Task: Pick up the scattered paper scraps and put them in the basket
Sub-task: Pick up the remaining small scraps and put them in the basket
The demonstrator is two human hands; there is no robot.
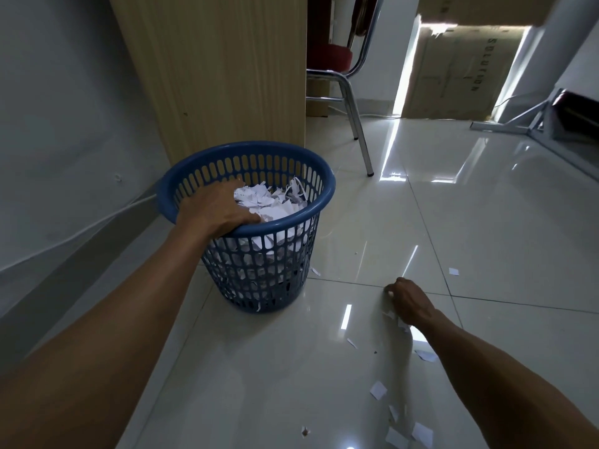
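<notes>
Your view is dim and bluish; daylight leaks around the cardboard box (460, 69) at upper right, streaking glare across the glossy floor tiles (486, 222). Edges bow from wide-angle distortion.

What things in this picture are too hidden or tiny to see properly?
All head view.
1. Left hand: its back hides whether it holds anything over the basket.
2. Right hand: curled fingers cover most of the paper scraps it pinches.
3. Basket bottom: buried under paper.
4. Floor scraps at the bottom edge: cut off.
5. Print on the paper: too small.
</notes>
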